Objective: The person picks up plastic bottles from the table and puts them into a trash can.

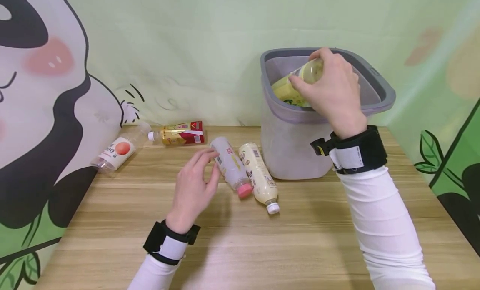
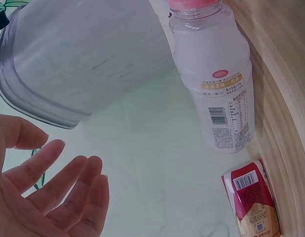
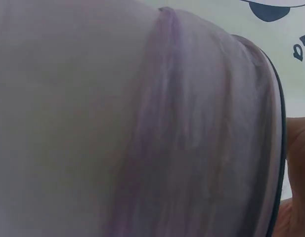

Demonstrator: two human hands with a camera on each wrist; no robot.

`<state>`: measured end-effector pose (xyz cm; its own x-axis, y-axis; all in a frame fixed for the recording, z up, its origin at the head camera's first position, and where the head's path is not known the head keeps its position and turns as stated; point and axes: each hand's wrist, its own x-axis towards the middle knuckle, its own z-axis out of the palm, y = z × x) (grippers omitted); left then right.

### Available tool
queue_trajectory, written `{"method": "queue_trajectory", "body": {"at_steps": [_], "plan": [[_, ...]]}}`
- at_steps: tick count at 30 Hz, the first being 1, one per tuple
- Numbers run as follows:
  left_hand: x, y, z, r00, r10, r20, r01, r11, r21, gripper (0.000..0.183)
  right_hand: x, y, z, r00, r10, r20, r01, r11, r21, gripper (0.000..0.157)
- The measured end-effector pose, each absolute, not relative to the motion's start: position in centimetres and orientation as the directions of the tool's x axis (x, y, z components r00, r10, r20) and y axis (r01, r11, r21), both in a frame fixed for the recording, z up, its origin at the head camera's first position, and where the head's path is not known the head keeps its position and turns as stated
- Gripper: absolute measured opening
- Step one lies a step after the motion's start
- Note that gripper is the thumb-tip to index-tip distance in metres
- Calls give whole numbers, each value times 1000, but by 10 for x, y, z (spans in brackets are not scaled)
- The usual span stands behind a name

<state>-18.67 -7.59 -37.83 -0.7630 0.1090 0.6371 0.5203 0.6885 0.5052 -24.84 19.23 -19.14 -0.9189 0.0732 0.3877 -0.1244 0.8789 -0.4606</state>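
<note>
At the mouth of the grey-rimmed bin, my right hand grips a clear plastic bottle with a yellow label, tilted down inside the rim. Only the heel and thumb side of that hand show in the right wrist view; the bin wall hides the bottle there. My left hand hovers with loosely bent fingers beside a white drink bottle with a pink cap. In the left wrist view its fingers hold nothing and are apart from the white bottle.
A cream-coloured bottle with a white cap lies between the pink-capped one and the bin. Farther left are a red and yellow bottle and a clear bottle with a peach label. A printed cloth backdrop rises behind the wooden table.
</note>
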Motion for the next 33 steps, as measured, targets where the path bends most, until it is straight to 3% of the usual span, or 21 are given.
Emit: {"method": "queue_trajectory", "body": {"at_steps": [16, 26, 30, 33], "plan": [[-188, -76, -379, -759, 112, 641, 523, 693, 497, 23, -249, 197, -189, -839, 228, 495, -24, 892, -451, 53], [-188, -76, -381, -759, 119, 640, 523, 697, 491, 23, -253, 193, -196, -788, 162, 593, -183, 859, -477, 58], [-188, -76, -381, -757, 117, 642, 524, 695, 491, 22, -251, 191, -197, -845, 51, 533, -254, 838, -483, 64], [-188, -77, -382, -757, 115, 644, 522, 699, 489, 22, -249, 190, -197, -861, 7, 509, -289, 816, -500, 56]]}}
